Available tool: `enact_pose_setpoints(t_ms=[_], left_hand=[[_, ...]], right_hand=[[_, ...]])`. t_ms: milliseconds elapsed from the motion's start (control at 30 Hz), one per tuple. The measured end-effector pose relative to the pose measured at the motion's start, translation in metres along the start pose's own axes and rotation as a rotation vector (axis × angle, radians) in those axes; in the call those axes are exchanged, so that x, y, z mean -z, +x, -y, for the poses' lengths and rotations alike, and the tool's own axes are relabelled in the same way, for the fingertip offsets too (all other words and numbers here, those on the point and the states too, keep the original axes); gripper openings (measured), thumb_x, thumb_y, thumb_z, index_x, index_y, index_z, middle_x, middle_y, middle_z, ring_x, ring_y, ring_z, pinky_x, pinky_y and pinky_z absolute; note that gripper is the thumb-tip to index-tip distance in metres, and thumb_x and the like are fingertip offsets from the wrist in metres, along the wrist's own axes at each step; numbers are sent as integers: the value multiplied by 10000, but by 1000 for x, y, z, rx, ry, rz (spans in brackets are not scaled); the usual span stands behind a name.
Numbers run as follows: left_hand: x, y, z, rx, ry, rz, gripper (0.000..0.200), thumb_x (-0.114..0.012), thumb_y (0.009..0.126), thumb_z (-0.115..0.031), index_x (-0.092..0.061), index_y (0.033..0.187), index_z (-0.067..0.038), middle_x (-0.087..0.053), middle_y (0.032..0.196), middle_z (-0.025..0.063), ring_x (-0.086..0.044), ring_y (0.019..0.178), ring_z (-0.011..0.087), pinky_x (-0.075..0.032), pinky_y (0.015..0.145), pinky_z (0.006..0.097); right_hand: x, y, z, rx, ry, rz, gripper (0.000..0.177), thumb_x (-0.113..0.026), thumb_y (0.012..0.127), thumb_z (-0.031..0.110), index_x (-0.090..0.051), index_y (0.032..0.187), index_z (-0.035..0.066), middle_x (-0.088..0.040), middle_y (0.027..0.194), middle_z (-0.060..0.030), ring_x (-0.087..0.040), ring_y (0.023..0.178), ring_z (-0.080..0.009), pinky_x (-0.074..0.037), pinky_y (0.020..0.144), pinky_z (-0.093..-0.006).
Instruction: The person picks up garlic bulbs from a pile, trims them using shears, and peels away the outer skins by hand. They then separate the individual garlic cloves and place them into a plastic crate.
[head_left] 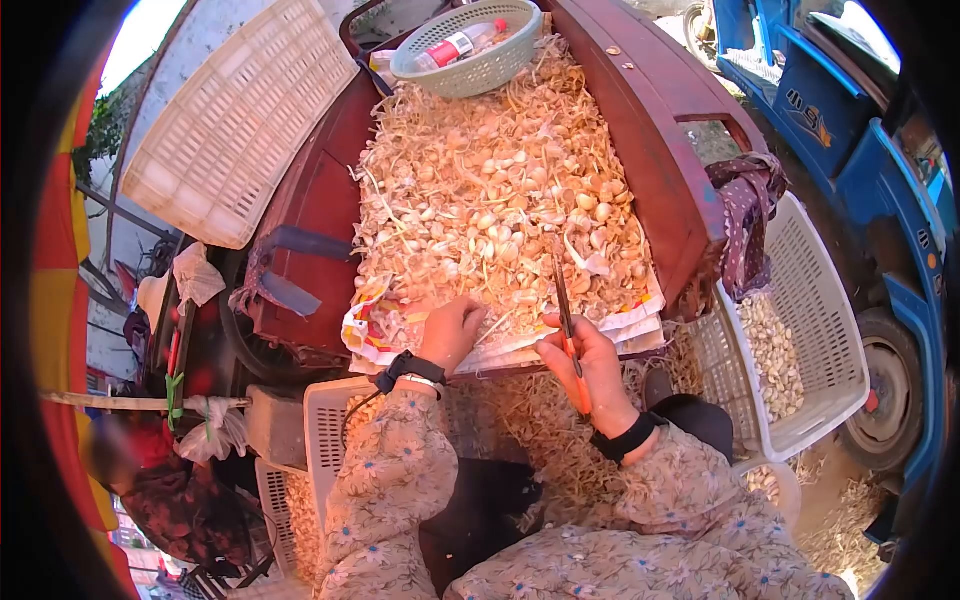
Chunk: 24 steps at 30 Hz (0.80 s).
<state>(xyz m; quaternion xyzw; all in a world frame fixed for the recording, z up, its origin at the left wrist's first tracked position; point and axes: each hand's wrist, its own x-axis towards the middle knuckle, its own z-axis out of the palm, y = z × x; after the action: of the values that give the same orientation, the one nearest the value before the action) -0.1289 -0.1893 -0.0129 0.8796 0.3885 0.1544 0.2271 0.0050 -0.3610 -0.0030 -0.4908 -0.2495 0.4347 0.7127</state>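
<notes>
Heaped garlic bulbs and cloves with loose skins cover the red cart bed in front of me. My left hand rests at the near edge of the heap, its fingers curled together; whatever they may hold is too small to make out. In my right hand is a pair of scissors or shears with orange handles, its dark blades pointing away over the garlic. White and red sacking lines the near edge of the cart.
A green basket holding a bottle stands at the far end. An empty crate leans at the left; a crate of garlic stands at the right, near a blue vehicle. Garlic skins lie below the cart's edge. Another person is lower left.
</notes>
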Motion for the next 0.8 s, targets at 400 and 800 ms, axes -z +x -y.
enact_pose_setpoints(t_ms=[400, 800], left_hand=[[29, -63, -53, 404, -1199, 43, 193, -611, 807, -87, -584, 967, 18, -596, 772, 62, -537, 561, 112, -373, 443, 192], [46, -86, -77, 264, -1147, 15, 249, -585, 757, 59, -532, 991, -10, -571, 805, 30, -528, 676, 70, -401, 536, 180]], right_hand=[[0, -12, 2, -17, -346, 169, 263, -663, 767, 112, -540, 980, 19, -512, 672, 29, -433, 592, -28, -373, 531, -194], [6, -20, 20, 577, -960, 205, 355, -667, 651, 95, -580, 994, 89, -543, 698, -69, -560, 696, -232, -440, 606, -353]])
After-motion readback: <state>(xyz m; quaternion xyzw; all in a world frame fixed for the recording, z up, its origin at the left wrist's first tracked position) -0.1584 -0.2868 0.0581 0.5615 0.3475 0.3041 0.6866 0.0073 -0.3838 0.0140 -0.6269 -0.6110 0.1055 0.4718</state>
